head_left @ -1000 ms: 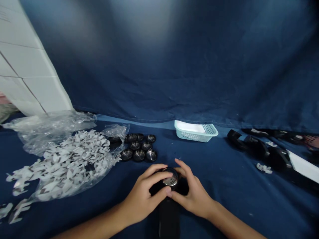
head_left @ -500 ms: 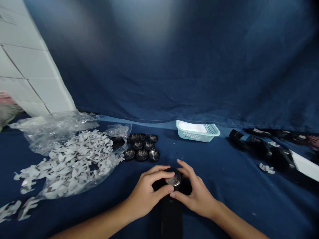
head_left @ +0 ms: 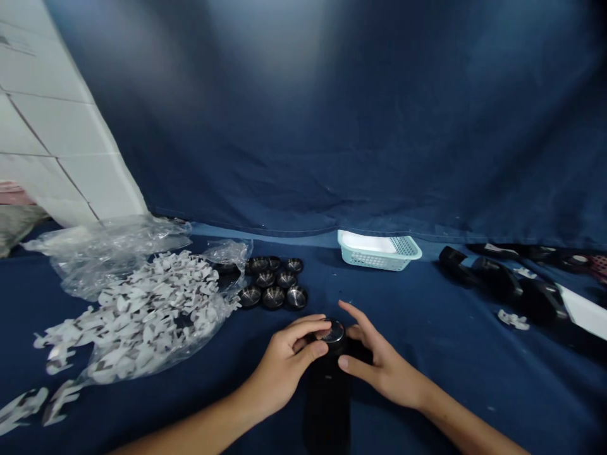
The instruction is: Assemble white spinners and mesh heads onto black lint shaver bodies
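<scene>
A round black part with a perforated silvery face (head_left: 334,332) sits at the top of a long black object (head_left: 327,404) in front of me. My left hand (head_left: 289,360) grips the round part from the left, its fingers on the face and the thumb at the lower edge. At the right side, my right hand (head_left: 379,363) has its thumb and index finger spread; its other fingers are near the round part's right edge. Several similar round black parts (head_left: 274,297) stand grouped farther back, left of centre.
White plastic pieces (head_left: 156,309) are heaped on clear plastic (head_left: 114,243) at the left. A light-blue basket (head_left: 379,260) stands at the back. Black curved parts (head_left: 497,278) and a white strip (head_left: 583,309) lie on the right, before a blue curtain (head_left: 303,126).
My right thumb has moved away from the round part, widening the gap. The left hand has shifted slightly on the part, and the view has moved a little.
</scene>
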The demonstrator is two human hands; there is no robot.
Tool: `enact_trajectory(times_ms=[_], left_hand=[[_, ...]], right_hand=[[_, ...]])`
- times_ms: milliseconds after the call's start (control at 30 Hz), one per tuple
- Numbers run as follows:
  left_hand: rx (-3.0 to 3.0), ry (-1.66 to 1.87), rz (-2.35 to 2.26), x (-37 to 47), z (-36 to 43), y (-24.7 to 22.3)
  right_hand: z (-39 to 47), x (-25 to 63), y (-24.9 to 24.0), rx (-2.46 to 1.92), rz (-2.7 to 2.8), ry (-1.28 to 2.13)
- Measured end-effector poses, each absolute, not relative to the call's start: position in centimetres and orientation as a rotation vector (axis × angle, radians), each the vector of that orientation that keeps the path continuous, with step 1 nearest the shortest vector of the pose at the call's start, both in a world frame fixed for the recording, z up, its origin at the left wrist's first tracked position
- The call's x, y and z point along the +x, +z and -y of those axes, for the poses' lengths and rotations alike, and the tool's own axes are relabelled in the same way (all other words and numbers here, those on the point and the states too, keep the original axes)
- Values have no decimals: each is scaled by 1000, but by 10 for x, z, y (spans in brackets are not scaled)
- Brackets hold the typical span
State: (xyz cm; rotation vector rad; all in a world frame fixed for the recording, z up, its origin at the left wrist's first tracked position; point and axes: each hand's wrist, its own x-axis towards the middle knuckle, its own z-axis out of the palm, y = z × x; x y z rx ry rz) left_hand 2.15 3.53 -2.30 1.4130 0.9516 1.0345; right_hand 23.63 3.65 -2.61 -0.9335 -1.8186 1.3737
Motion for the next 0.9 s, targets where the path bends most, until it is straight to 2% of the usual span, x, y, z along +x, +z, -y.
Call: enact_trajectory(times_ms=[233,500,633,900], left_hand=[[1644,1009,-862,14,-33,-20],[2186,818,-1030,11,-23,-18],[2266,781,-1127,12,-19,-19],[2300,867,-1134,12,-21,-14]], right_hand=[[-31,235,-25,-881,1518,1479],[-24,228,-23,-957,1197,1610],[-20,226,-19,-949,1311,1599],[-6,220,-23,-1004,1548,1325]])
